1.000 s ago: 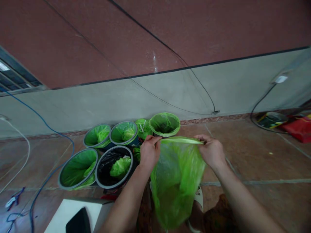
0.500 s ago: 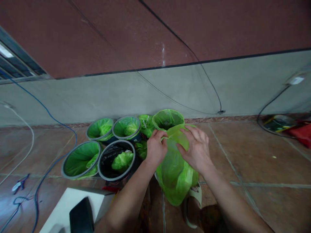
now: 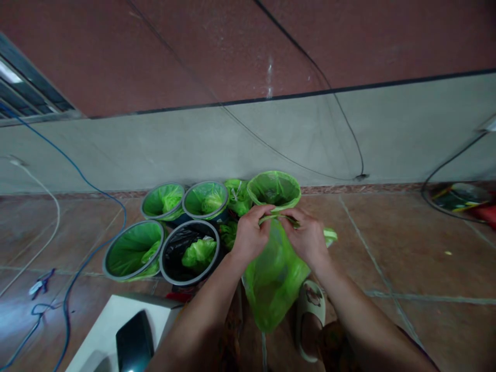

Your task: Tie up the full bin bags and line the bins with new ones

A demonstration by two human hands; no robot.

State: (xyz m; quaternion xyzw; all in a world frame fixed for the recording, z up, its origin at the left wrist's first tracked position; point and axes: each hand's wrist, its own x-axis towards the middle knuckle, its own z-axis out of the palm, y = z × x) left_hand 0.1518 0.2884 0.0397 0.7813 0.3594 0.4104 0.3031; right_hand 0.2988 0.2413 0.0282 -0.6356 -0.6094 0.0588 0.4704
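Note:
A translucent green plastic bag [image 3: 273, 279] hangs down between my arms, its top edge gathered at my fingers. My left hand [image 3: 252, 227] is closed on the left part of that edge. Opposite it, my right hand [image 3: 304, 232] pinches the right part, the two hands almost touching. A strip of the bag sticks out past the right hand. Just beyond my fingers stands a trash can [image 3: 276, 178] lined with green plastic, its near side partly covered by my hands. What lies inside the hanging bag is unclear.
Left of me are several grey-rimmed bins, among them a black-lined bin [image 3: 166, 271] with a green bundle. A tied green bag [image 3: 237, 194] sits by the wall. A phone [image 3: 134, 343] rests on a white box [image 3: 101, 330]. A blue cable [image 3: 67, 305] crosses the floor.
My hands have come closer together, drawing the bag's wide top into a narrow gathered edge. My right hand has turned from spread fingers to a pinch. The view has shifted slightly.

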